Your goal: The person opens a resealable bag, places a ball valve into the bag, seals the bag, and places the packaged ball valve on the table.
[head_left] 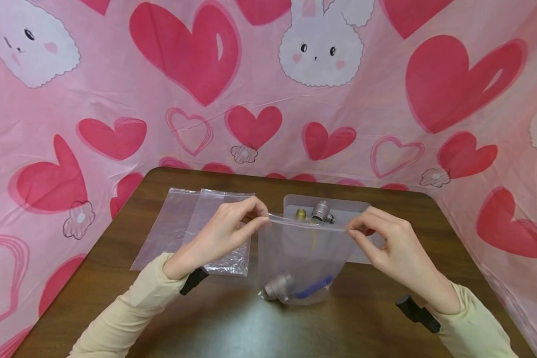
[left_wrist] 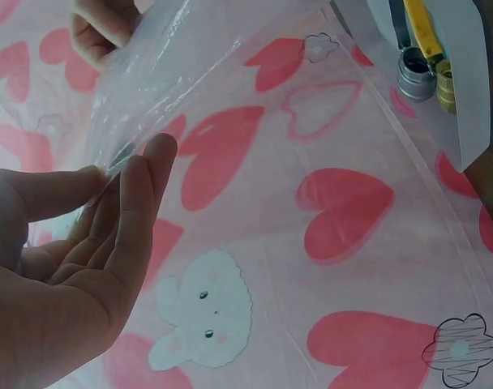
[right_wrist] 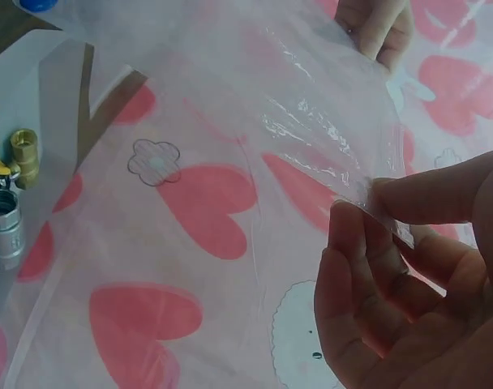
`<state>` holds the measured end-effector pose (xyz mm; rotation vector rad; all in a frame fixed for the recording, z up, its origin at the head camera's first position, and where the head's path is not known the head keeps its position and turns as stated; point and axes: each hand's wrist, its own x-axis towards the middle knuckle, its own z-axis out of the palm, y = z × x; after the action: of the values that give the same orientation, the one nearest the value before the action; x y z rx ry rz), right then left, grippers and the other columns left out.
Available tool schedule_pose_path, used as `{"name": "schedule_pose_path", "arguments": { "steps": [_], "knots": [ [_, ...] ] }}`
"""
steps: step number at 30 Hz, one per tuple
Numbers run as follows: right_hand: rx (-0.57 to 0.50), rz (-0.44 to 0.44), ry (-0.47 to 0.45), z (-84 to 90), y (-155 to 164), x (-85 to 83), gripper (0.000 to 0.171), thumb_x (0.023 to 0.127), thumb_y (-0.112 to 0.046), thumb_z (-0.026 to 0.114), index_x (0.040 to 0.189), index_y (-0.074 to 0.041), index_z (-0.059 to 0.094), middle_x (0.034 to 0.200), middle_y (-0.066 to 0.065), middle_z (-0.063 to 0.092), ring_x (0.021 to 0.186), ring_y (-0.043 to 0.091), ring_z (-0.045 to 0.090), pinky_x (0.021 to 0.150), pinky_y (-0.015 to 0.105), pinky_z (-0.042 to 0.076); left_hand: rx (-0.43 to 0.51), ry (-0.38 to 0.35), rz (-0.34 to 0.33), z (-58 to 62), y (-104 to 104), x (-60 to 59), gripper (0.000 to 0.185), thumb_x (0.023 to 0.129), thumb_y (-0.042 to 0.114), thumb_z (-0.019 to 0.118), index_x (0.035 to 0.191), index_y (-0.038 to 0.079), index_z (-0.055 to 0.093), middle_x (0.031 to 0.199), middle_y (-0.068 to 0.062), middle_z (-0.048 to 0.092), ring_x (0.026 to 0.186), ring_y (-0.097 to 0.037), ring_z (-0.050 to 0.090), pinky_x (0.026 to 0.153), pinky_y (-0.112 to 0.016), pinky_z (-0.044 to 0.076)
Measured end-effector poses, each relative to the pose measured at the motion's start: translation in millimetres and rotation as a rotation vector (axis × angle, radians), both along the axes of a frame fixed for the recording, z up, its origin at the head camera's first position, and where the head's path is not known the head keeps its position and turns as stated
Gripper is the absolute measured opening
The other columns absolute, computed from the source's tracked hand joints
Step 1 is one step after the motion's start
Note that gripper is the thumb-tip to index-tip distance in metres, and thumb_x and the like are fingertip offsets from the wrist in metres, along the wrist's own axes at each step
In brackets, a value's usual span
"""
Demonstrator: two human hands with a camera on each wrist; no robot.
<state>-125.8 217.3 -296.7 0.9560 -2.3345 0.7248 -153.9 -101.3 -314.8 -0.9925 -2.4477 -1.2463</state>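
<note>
Currently pinches clear plastic bag (head_left: 297, 261) by both top corners, thumb to fingertips, with left hand (head_left: 223, 231) and right hand (head_left: 396, 246). Looks thin, see-through, faintly cloudy, with top edge drawn nearly straight and glossy creases near corners. Contains silvery metal valve (head_left: 278, 287) and blue handle (head_left: 314, 288) at bottom. Hangs over or touches wooden table (head_left: 232, 328), cannot tell which, in front of grey tray (head_left: 352, 205).

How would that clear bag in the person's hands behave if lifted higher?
Probably floppy: the bag is thin, wrinkled film, pinched at its top edge by the left hand and right hand. It would likely hang bottom-heavy, with a metal valve low inside. Its shine suggests it may be slippery.
</note>
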Motion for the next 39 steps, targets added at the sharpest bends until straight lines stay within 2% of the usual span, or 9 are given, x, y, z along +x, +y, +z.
{"name": "schedule_pose_path", "arguments": {
  "steps": [9, 13, 17, 24, 32, 39],
  "knots": [
    [-0.02, -0.009, -0.015, -4.7, -1.1, -2.3, 0.028, 0.077, 0.005, 0.078, 0.085, -0.019, 0.067, 0.083, -0.018, 0.058, 0.078, -0.006, 0.051, 0.071, 0.01, 0.044, 0.005, -0.004, 0.006, -3.0, 2.8, 0.2, 0.011, 0.09, 0.009, 0.07, 0.096, 0.01, 0.06, 0.087, 0.001, 0.071, 0.075, -0.005, 0.066, 0.072, -0.022, 0.057],
    [-0.019, -0.014, -0.031, -4.9, -1.5, -2.2, 0.03, 0.076, 0.003, 0.08, 0.086, -0.022, 0.068, 0.083, -0.02, 0.058, 0.076, -0.007, 0.051, 0.069, 0.009, 0.044, 0.011, 0.033, 0.013, -4.8, 5.1, -1.3, 0.013, 0.087, 0.011, 0.075, 0.097, 0.01, 0.066, 0.087, 0.001, 0.071, 0.074, -0.005, 0.064, 0.072, -0.021, 0.057],
    [-0.033, 0.009, -0.054, -4.7, -2.3, -3.7, 0.032, 0.074, 0.001, 0.083, 0.089, -0.024, 0.07, 0.082, -0.02, 0.059, 0.076, -0.007, 0.053, 0.069, 0.009, 0.046, 0.027, 0.056, 0.002, -5.9, 5.9, -3.4, 0.011, 0.085, 0.013, 0.078, 0.095, 0.012, 0.072, 0.085, 0.003, 0.071, 0.072, -0.003, 0.061, 0.07, -0.021, 0.057],
    [-0.066, 0.043, -0.061, -7.5, -5.4, -6.6, 0.031, 0.073, 0.0, 0.084, 0.09, -0.024, 0.074, 0.082, -0.018, 0.062, 0.076, -0.006, 0.056, 0.068, 0.011, 0.047, 0.051, 0.073, -0.003, -5.9, 5.7, -4.4, 0.008, 0.084, 0.01, 0.078, 0.09, 0.013, 0.073, 0.083, 0.003, 0.072, 0.072, -0.003, 0.061, 0.068, -0.02, 0.056],
    [-0.078, 0.06, -0.092, -7.5, -9.7, -7.5, 0.029, 0.077, 0.004, 0.079, 0.086, -0.023, 0.07, 0.084, -0.018, 0.061, 0.079, -0.003, 0.054, 0.071, 0.012, 0.046, 0.059, 0.074, -0.02, -5.6, 7.9, -6.1, 0.006, 0.086, 0.011, 0.076, 0.089, 0.012, 0.071, 0.081, 0.004, 0.069, 0.071, -0.004, 0.058, 0.066, -0.021, 0.054],
    [-0.053, 0.041, -0.104, -10.7, -12.1, -8.8, 0.03, 0.081, 0.004, 0.075, 0.096, -0.022, 0.07, 0.085, -0.017, 0.061, 0.077, -0.005, 0.05, 0.064, 0.013, 0.041, 0.036, 0.088, -0.019, -6.9, 10.6, -8.4, 0.009, 0.087, 0.011, 0.074, 0.095, 0.013, 0.071, 0.086, 0.003, 0.071, 0.069, -0.004, 0.056, 0.061, -0.019, 0.049]
  ]
}}
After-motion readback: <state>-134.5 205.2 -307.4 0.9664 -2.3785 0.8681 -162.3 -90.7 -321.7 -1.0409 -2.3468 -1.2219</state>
